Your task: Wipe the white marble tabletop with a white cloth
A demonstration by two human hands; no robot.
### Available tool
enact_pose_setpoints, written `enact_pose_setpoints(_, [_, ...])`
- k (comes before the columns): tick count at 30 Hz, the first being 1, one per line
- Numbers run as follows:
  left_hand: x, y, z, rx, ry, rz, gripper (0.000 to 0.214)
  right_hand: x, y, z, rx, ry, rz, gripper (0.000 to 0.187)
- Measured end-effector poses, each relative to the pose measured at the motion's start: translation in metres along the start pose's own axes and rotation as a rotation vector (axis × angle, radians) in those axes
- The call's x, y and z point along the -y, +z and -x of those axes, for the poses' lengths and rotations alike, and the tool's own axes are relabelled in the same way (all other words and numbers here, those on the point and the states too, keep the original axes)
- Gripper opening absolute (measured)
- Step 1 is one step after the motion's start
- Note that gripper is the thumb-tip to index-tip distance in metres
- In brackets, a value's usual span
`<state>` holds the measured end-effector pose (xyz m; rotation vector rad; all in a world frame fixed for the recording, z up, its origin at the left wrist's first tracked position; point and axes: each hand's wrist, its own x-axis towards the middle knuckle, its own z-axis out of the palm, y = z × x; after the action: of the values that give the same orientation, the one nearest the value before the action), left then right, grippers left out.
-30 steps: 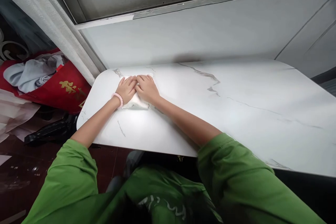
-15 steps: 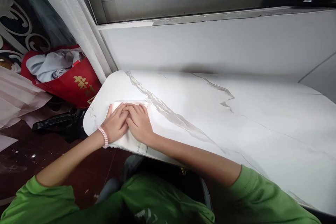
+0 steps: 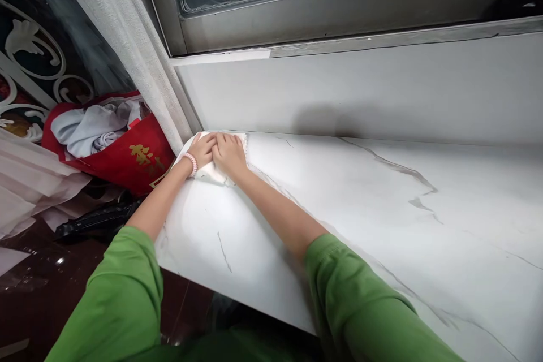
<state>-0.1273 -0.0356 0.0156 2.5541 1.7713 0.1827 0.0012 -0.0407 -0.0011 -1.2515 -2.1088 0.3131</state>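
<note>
Cloth (image 3: 215, 175): white, thin-looking, flat with slight wrinkling at the near edge; right margin looks textured or fringed. Middle covered by the hands. Visible long axis runs left to right, roughly along the wall (image 3: 263, 93) — one corner toward the table's left end, another up and right toward the wall. Location: far left corner of the white, grey-veined table (image 3: 250, 260), close to the wall.

Left hand (image 3: 202, 149): palm down on cloth, fingers extended; pink coiled bracelet (image 3: 193, 163) at wrist. Right hand (image 3: 229, 154): likewise flat on cloth, fingers together — the hands touch side by side. Grip beneath the palms hidden.

Beyond the table's left end: pale curtain (image 3: 127, 34), red bag (image 3: 114, 165) holding grey fabric (image 3: 91, 127).
</note>
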Motion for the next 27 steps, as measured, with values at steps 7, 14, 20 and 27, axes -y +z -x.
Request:
enact_pose_setpoints(7, [0.008, 0.004, -0.049, -0.047, -0.041, 0.012, 0.044, -0.024, 0.011, -0.036, -0.197, 0.146, 0.152, 0.033])
enact_pose_setpoints(14, [0.001, 0.01, -0.018, -0.043, -0.14, -0.044, 0.046, -0.019, 0.008, -0.023, -0.16, 0.059, 0.089, 0.033])
enact_pose_setpoints(20, [-0.015, 0.005, 0.063, -0.046, -0.193, -0.101, 0.048, 0.018, 0.001, 0.026, -0.061, -0.048, -0.001, 0.024])
enact_pose_setpoints(27, [-0.033, -0.003, 0.194, -0.115, -0.235, -0.144, 0.054, 0.083, -0.001, 0.104, 0.122, -0.141, -0.2, 0.036])
